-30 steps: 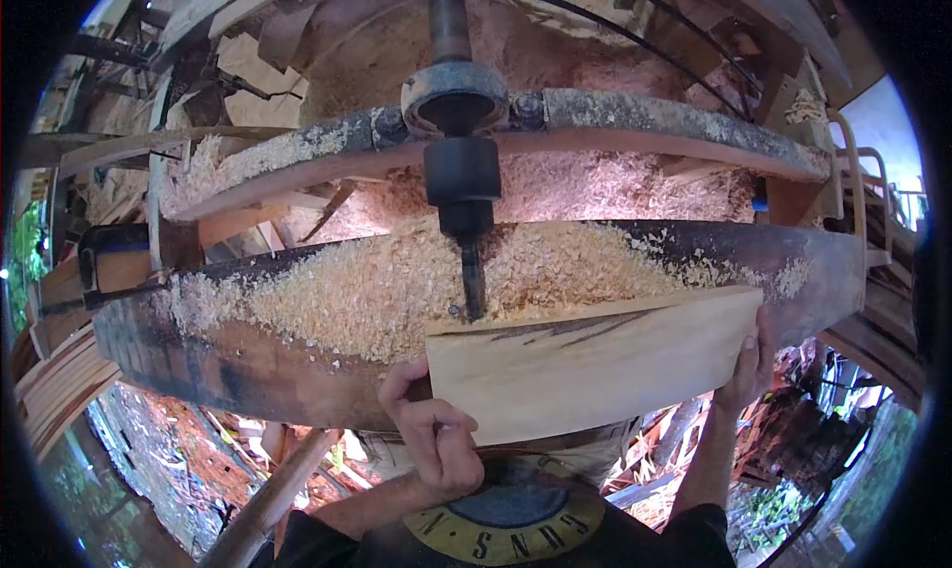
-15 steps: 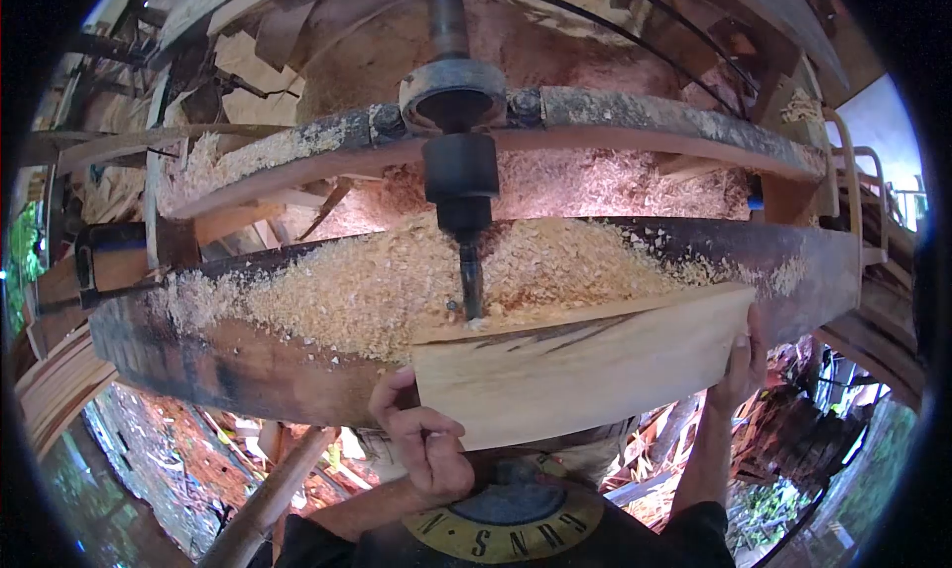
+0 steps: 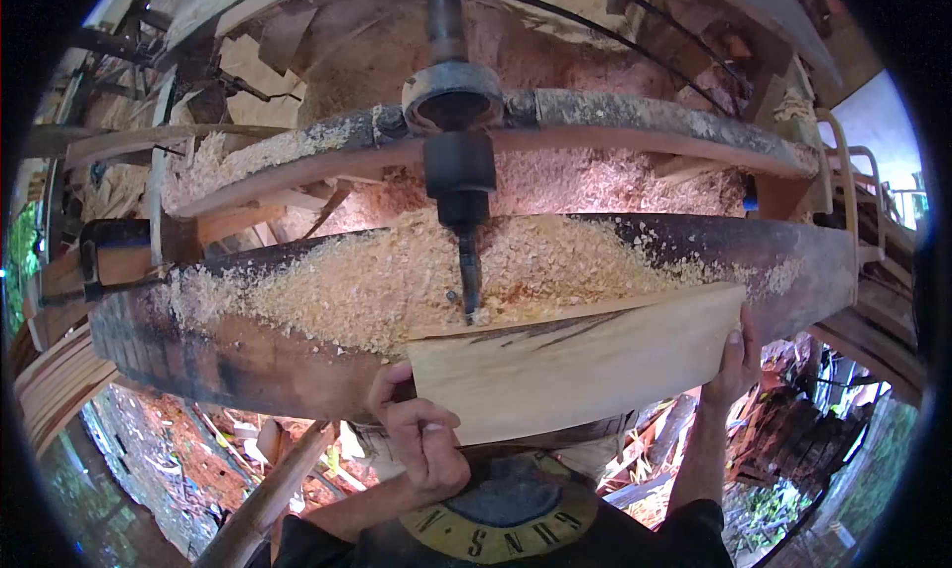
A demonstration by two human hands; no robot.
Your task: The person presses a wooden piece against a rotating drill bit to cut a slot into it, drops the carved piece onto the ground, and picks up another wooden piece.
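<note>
Board (image 3: 580, 370) slid left along surface (image 3: 268, 370) near edge, bit (image 3: 468, 270) farther along it; left hand (image 3: 421, 436), right hand (image 3: 734, 365) clamped on ends.

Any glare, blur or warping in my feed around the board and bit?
Head view: fisheye curvature bows the bench, corners black; head view: the upper right looks washed out, pinkish light behind the bench; head view: the board and bit show clear outlines.

Bit (image 3: 468, 280) standing ahead of left grip (image 3: 424, 437), shavings heap (image 3: 347, 278) banked around bit, board (image 3: 580, 370) spanning across to right grip (image 3: 733, 368), passable room over worktop (image 3: 248, 365) left of left grip.
</note>
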